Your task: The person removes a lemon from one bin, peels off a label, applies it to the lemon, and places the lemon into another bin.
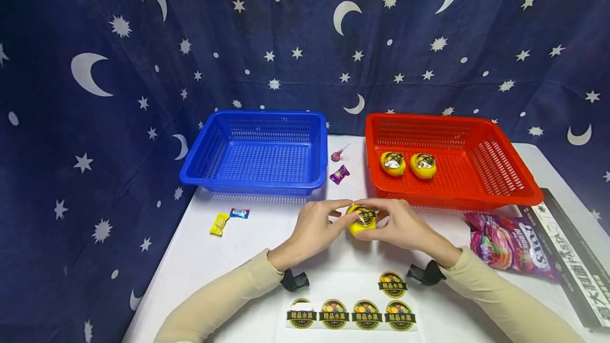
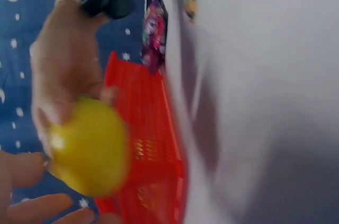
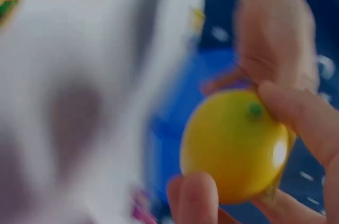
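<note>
Both hands pinch one lemon (image 1: 360,219) between them. Left hand (image 1: 314,229) grips its left side, right hand (image 1: 399,225) its right, sticker upward.

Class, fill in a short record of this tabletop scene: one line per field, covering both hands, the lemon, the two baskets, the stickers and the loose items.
Left hand: grips the lemon from its left side
Right hand: grips the lemon, fingers over the top
Lemon: yellow, round sticker on top
Red basket: holds two stickered lemons
Blue basket: nothing visible inside
Sticker sheet: four in a row, one above
Loose items: lollipop, purple candy, yellow candy, blue candy
Right edge: snack bag, pasta box
</note>
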Motion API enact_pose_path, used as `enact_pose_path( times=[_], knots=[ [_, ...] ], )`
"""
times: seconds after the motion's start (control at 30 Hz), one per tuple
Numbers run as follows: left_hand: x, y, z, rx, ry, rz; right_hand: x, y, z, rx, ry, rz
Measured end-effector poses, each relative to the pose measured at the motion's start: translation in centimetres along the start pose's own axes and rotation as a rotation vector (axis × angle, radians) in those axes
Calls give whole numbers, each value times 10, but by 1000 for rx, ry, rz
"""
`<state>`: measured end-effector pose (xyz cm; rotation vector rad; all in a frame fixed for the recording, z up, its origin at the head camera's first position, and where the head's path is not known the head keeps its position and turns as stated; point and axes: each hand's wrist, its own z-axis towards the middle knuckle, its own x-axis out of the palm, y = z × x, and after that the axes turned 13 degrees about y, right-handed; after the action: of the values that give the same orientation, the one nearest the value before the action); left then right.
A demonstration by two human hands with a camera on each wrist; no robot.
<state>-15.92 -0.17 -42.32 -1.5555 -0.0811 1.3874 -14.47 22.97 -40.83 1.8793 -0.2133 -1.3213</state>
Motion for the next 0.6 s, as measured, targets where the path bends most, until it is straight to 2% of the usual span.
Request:
enact_pose_path(
  times=[0.1,0.2,0.3,0.37,0.47,0.6],
  knots=[
    [-4,-13,11,63,-27,13,-46,8,-24,22,-42,-61],
    [-5,-20,30,114,-56,153,-102,1,-38,95,-89,-111],
    [-1,-24,52,98,-82,360,-156,-29,-37,219,-104,-83],
    [3,-25,64,60,-86,475,-182,-58,-29,287,-93,-50],
    [11,-24,74,9,-86,593,-202,-101,-15,367,-38,-26],
    [20,-22,79,-15,-116,675,-204,-139,1,408,78,-93]
  ],
)
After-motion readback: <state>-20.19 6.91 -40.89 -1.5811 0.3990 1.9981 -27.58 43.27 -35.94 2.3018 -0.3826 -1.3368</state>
